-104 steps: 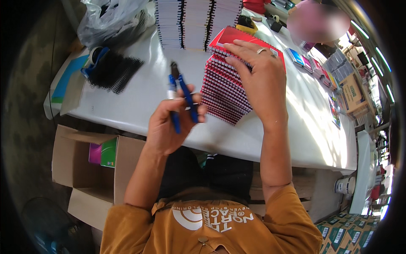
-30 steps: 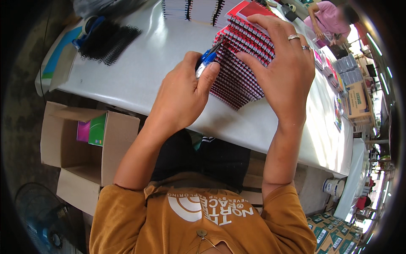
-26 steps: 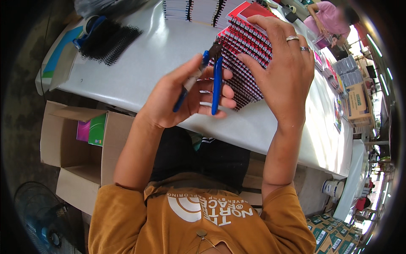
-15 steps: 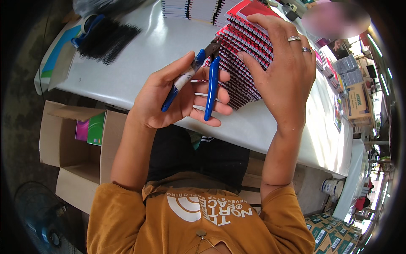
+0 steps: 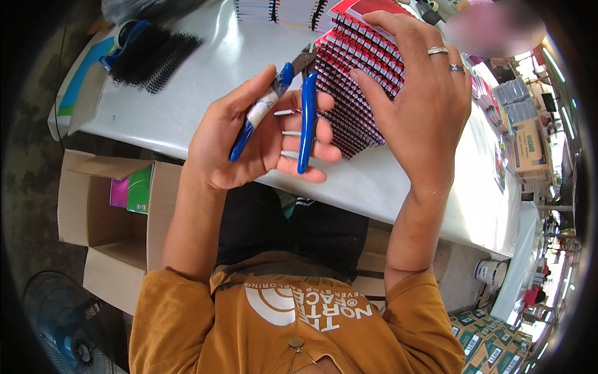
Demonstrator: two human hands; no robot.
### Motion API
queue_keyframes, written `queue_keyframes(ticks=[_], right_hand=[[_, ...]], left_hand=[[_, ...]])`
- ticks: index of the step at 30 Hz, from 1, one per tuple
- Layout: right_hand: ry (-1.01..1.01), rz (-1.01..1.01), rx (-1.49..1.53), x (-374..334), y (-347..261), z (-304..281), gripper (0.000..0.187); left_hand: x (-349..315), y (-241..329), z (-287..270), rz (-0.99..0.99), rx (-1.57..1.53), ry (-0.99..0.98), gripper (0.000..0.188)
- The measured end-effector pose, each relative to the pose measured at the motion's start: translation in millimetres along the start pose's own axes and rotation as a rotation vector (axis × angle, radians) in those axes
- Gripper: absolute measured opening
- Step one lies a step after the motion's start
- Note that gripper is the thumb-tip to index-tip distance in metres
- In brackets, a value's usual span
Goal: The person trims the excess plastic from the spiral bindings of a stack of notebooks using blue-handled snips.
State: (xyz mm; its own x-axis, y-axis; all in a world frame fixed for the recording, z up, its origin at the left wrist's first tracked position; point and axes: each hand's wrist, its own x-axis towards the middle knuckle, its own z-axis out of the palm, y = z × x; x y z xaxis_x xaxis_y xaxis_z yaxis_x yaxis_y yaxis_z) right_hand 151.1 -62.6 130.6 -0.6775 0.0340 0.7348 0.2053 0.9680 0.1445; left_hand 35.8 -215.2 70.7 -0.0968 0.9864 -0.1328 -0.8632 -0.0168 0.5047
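My left hand [image 5: 240, 140] is palm up, holding a pair of wire cutters [image 5: 306, 124] with blue handles, one wrapped in white tape. The handles are spread apart, one against the thumb side and the other across the fingers. Their grey jaws point away from me, close to the left edge of a stack of red spiral-bound notebooks [image 5: 356, 103]. The dark coils face me in slanting rows. Over the right side of this stack lies my right hand [image 5: 414, 93], thumb at the coils and index finger on the red cover, well apart. Two rings are on its fingers.
A bundle of black plastic coils [image 5: 156, 59] lies at the table's far left. More bound books [image 5: 293, 14] stand at the back. Below the left table edge is an open cardboard box [image 5: 118, 234], with a fan [image 5: 75, 336] nearer me. A white bucket [image 5: 490, 274] stands at right.
My left hand has shifted slightly left with the wire cutters, and their jaws have moved a little left and up. My right hand stays at the notebooks, almost unmoved.
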Motion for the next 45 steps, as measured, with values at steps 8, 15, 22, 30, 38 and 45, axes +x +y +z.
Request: queue_keyframes(ticks=[8, 15, 22, 30, 38, 45], right_hand=[[0.163, -0.055, -0.156, 1, 0, 12, 0.06], [0.041, 0.005, -0.042, 2, -10, 0, 0.067], [0.02, -0.019, -0.094, 0, -8, 0, 0.068], [-0.002, -0.002, -0.1, -2, -7, 5, 0.07], [0.027, -0.02, -0.107, 2, -10, 1, 0.07], [-0.014, -0.003, -0.137, -1, -7, 2, 0.066]], left_hand=[[12, -21, 3, 0.398, 1.388, 0.599, 0.052], [4, -9, -22, 0.033, -0.015, -0.099, 0.06], [16, -32, -10, 0.403, 1.234, 0.569, 0.054], [11, -25, -18, 0.215, 0.746, 0.365, 0.057], [11, -28, -25, 0.065, 0.093, 0.095, 0.059], [19, -44, -25, 0.41, 1.346, 0.62, 0.053]])
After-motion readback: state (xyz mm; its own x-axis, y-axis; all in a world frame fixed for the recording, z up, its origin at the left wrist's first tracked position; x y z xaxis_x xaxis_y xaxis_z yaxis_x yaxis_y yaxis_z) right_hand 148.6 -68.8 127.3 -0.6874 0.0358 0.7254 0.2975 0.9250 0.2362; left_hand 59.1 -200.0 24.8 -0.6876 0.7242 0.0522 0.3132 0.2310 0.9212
